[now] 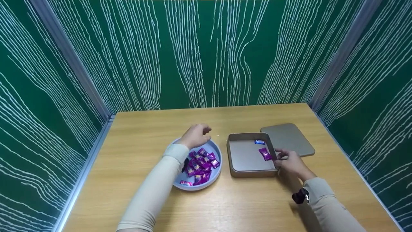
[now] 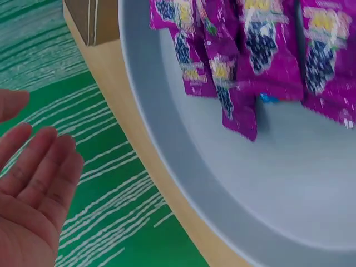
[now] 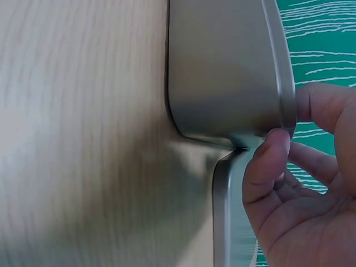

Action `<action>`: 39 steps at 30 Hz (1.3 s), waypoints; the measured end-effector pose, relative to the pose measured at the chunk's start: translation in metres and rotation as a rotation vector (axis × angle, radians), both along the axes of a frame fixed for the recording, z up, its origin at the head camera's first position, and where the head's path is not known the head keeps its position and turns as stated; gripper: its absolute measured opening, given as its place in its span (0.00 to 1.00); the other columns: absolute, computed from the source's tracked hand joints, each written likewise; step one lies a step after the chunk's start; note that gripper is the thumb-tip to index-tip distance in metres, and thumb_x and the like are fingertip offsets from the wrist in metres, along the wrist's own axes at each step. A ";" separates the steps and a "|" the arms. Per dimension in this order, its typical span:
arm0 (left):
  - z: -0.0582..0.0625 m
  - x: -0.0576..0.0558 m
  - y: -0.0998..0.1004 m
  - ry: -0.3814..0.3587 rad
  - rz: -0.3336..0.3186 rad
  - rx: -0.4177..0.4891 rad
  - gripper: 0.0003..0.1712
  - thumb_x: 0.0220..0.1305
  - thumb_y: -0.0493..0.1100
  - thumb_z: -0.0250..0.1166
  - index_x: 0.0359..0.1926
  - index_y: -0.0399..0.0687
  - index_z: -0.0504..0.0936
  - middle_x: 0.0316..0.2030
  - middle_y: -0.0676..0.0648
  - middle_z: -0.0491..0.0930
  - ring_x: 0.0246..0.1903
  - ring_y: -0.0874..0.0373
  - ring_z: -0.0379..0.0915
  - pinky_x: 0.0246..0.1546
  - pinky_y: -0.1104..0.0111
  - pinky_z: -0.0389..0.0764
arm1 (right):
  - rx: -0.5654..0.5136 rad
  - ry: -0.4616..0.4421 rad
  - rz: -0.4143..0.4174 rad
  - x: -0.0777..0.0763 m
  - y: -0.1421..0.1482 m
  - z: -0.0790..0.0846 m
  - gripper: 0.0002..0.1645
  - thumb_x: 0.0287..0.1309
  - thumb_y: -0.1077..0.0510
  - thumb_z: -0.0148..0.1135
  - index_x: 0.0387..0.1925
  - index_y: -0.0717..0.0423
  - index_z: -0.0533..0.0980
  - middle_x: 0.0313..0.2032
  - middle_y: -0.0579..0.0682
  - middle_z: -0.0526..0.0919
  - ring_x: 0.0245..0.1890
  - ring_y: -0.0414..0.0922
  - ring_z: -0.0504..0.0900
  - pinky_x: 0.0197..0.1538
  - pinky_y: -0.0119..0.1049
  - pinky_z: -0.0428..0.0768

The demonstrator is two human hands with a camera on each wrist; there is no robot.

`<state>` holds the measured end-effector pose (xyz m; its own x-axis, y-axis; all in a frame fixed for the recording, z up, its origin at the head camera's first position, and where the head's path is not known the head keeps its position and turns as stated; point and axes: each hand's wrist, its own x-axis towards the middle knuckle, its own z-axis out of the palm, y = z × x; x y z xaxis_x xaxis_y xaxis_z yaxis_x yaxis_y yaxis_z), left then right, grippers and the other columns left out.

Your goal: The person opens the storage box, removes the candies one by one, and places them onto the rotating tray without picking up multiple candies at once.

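My left hand (image 1: 195,135) hovers over the far rim of a pale blue-grey round bowl (image 1: 220,167), fingers loosely spread and nothing held. Purple-wrapped grape candies (image 1: 201,162) are heaped in the bowl; the left wrist view shows the grapes printed on the wrappers (image 2: 261,50). To the right stands a square metal tin (image 1: 248,158) without its lid. Inside it lie one purple candy (image 1: 265,154) and one small blue-wrapped candy (image 1: 259,141). At the tin's right wall, my right hand (image 1: 291,162) grips the rim near a corner between thumb and finger (image 3: 272,150).
The tin's flat lid (image 1: 289,138) lies on the wooden table (image 1: 128,161), behind and right of the tin and close against it. A pink-and-white candy (image 1: 186,183) sits at the bowl's near edge. Green panels with white lines enclose the table's back and sides.
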<state>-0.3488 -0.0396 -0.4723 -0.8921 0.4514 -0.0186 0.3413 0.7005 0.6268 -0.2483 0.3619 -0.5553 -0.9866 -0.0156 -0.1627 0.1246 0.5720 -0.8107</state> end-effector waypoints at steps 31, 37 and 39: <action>-0.018 0.022 0.106 0.112 -0.266 -0.197 0.19 0.75 0.43 0.70 0.63 0.47 0.87 0.60 0.47 0.89 0.62 0.53 0.84 0.68 0.63 0.82 | -0.096 -0.014 -0.089 0.011 -0.009 -0.016 0.43 0.61 0.71 0.62 0.78 0.73 0.64 0.57 0.73 0.76 0.24 0.43 0.81 0.27 0.34 0.85; -0.023 0.024 0.127 0.123 -0.331 -0.204 0.17 0.74 0.44 0.71 0.61 0.49 0.89 0.59 0.50 0.90 0.60 0.56 0.85 0.64 0.66 0.83 | -0.109 -0.009 -0.090 0.012 -0.014 -0.017 0.42 0.61 0.71 0.61 0.77 0.73 0.65 0.56 0.71 0.75 0.24 0.43 0.81 0.26 0.33 0.84; -0.026 0.024 0.133 0.130 -0.355 -0.211 0.18 0.74 0.44 0.71 0.61 0.50 0.90 0.59 0.51 0.90 0.59 0.57 0.85 0.64 0.68 0.84 | -0.116 -0.010 -0.085 0.013 -0.016 -0.017 0.41 0.61 0.71 0.61 0.76 0.74 0.65 0.54 0.70 0.76 0.24 0.43 0.81 0.26 0.34 0.84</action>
<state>-0.3250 0.0932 -0.4981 -0.6833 0.7290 -0.0412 0.6508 0.6336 0.4184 -0.2358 0.3458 -0.5728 -0.9835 0.0485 -0.1744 0.1769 0.4612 -0.8695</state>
